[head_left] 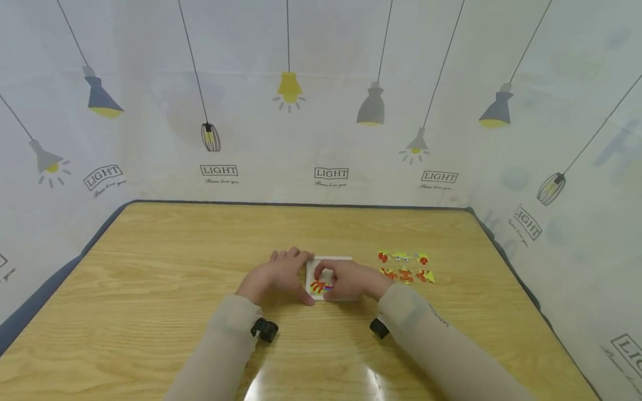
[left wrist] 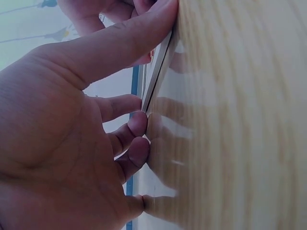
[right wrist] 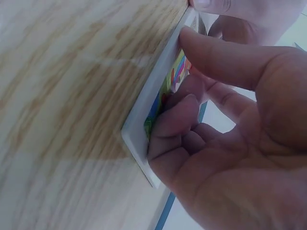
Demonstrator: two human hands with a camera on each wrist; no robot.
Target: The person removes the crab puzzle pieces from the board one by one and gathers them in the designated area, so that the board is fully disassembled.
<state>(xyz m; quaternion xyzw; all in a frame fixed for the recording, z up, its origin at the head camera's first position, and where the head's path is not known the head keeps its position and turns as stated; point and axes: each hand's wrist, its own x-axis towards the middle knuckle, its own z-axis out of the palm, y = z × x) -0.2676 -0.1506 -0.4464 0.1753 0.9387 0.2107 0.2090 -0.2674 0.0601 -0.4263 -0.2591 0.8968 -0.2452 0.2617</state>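
Observation:
A small white puzzle tray (head_left: 333, 258) lies flat on the table. My left hand (head_left: 286, 273) holds its left side, thumb at the near corner and fingers along the far left edge. Over the tray's right part, my right hand (head_left: 352, 280) has its thumb and index finger bent into a ring. In the right wrist view, its thumb tip touches the white rim (right wrist: 140, 122), and its curled fingers rest on brightly coloured puzzle pieces (right wrist: 153, 112). A red and yellow piece (head_left: 317, 287) shows inside the tray. I cannot tell whether the right fingers pinch a piece.
Right of the tray, several loose puzzle pieces lie in two rows, an upper row (head_left: 402, 257) and a lower row (head_left: 406, 275), red and yellow. The wooden table (head_left: 190, 239) ends at a dark far edge before a white cloth (head_left: 271, 145) printed with lamps.

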